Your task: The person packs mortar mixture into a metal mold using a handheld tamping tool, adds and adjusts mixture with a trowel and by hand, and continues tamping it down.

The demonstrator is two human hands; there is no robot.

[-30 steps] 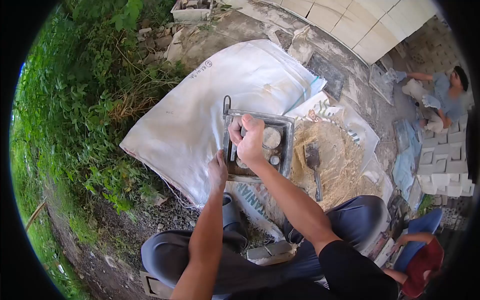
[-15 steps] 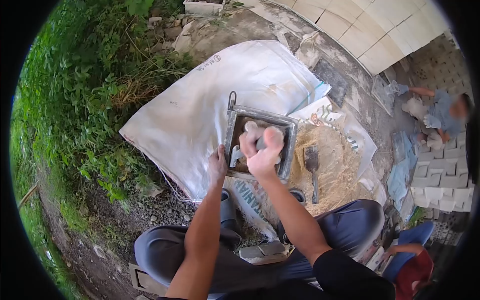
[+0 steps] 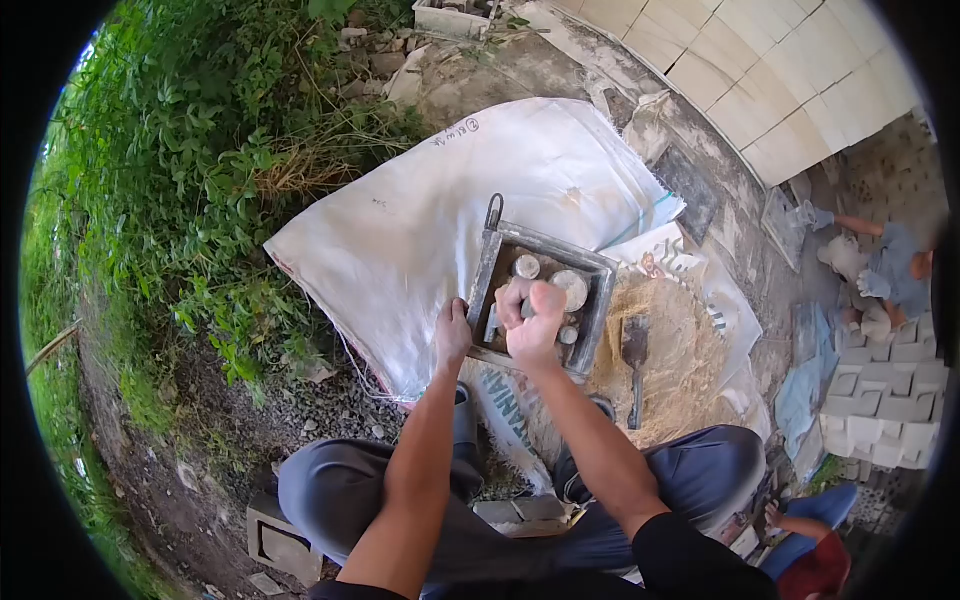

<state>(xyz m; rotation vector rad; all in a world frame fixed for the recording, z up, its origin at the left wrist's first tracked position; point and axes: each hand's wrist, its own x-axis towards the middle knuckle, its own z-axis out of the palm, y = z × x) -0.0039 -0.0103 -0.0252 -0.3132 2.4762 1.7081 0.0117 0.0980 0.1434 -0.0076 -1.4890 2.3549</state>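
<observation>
A square grey metal mould (image 3: 598, 330) with a wire loop at one corner lies on the white woven sack (image 3: 390, 250). Several pale round pieces (image 3: 571, 290) stand inside it, on a brownish bottom. My left hand (image 3: 454, 332) holds the mould's left side, the fingers partly hidden behind the rim. Over the inside of the mould, my right hand (image 3: 533, 322) is closed in a fist. Whatever it may grip is hidden under the fingers. To the right, a small trowel (image 3: 635, 345) rests on a heap of tan powder (image 3: 680, 360).
Green plants (image 3: 230, 180) grow along the left, above gravel. A tiled wall (image 3: 750, 80) runs at upper right. Two other people, one in a grey shirt (image 3: 898, 272) and one in a red shirt (image 3: 815, 570), are at the right near stacked pale blocks (image 3: 880, 390).
My right hand has shifted toward the lower left of the mould, uncovering more round pieces. The whole view has swung a little, so the scene sits slightly lower and to the right.
</observation>
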